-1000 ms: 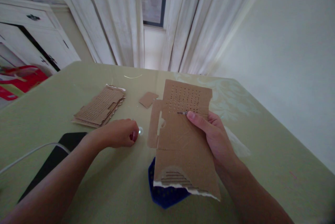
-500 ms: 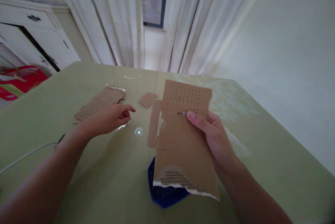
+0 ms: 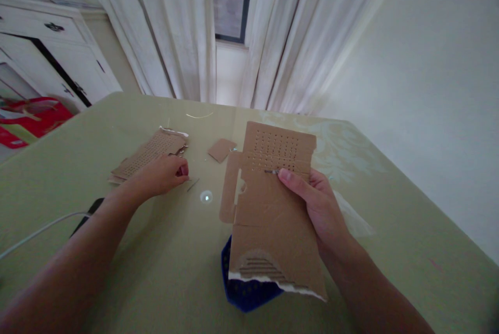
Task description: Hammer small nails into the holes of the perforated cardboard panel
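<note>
My right hand (image 3: 322, 204) grips a piece of brown cardboard (image 3: 273, 209) by its right edge, thumb on top. Rows of small holes run across the cardboard's upper part, and its lower edge is torn, with corrugation bared. At the thumb tip a small thin metal piece (image 3: 271, 171) lies against the cardboard. To the left, my left hand (image 3: 167, 174) is low over the table, fingers curled together; whatever they may hold is hidden. Just right of those fingertips lies a thin, needle-like piece (image 3: 193, 184). Beyond the left hand rests another holed cardboard piece (image 3: 150, 149).
A blue perforated basket (image 3: 247, 295) stands partly under the held cardboard. A small cardboard scrap (image 3: 221, 150) lies mid-table (image 3: 163, 271). Clear plastic (image 3: 353, 214) lies by my right wrist. A white cable (image 3: 42, 230) runs to a dark device (image 3: 88, 214) beside my left forearm.
My left hand has drawn back slightly to the left, and its extended index finger has curled in. The thin piece beside it shows more fully. My right hand keeps its hold on the cardboard.
</note>
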{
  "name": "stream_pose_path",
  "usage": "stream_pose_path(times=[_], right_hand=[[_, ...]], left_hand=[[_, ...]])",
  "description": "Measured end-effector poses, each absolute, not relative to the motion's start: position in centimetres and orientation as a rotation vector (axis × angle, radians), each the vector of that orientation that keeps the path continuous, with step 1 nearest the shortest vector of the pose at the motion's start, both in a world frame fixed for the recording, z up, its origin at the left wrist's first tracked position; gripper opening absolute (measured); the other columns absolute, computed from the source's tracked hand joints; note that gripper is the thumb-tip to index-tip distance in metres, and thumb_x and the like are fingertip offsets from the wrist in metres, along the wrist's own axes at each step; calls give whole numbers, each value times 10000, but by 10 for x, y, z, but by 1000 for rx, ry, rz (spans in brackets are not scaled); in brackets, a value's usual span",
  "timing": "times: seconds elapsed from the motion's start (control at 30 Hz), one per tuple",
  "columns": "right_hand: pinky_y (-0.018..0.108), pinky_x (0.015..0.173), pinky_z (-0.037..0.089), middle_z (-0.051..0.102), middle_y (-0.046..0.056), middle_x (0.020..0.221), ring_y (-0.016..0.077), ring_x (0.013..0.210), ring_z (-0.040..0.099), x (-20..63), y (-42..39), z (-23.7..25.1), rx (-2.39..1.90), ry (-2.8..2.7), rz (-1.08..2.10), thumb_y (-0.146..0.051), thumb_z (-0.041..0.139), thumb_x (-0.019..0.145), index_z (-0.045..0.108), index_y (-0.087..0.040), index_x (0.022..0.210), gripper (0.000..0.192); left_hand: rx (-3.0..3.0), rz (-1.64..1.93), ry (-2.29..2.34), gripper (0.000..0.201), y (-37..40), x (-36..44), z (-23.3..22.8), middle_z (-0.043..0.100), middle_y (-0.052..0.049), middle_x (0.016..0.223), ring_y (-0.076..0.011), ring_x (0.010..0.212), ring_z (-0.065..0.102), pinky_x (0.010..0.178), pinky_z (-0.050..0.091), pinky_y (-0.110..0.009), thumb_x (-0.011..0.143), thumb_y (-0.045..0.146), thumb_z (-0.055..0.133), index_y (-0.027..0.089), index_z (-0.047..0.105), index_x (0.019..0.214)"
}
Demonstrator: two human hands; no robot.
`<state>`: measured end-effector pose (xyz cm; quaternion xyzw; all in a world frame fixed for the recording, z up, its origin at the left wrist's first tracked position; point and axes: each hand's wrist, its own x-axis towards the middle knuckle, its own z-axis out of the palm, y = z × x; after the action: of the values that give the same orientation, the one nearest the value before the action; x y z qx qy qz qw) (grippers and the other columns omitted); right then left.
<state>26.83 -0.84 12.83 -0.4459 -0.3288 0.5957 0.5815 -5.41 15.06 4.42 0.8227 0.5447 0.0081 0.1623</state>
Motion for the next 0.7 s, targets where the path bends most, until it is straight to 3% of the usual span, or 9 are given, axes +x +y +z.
stream_pose_path(times=[0.47, 0.7], right_hand=[[431, 726, 705, 890, 91, 948, 313, 780, 848, 268, -10, 129, -1053, -759, 1404, -445, 1004, 791, 875, -221, 991, 327], [437, 753, 711, 890, 104, 962, 326, 847, 851, 268, -9, 128, -1085, -784, 1391, -467, 998, 790, 876, -211, 1053, 387]], left_hand=[[2340, -34, 1499, 203, 150, -49, 28, 844, -99, 926, -296, 871, 781, 797, 516, -373, 919, 383, 698, 223, 817, 957], [2302, -3, 1479, 165, 147, -44, 33, 849, -96, 948, -289, 889, 785, 817, 522, -370, 893, 314, 689, 217, 818, 927]])
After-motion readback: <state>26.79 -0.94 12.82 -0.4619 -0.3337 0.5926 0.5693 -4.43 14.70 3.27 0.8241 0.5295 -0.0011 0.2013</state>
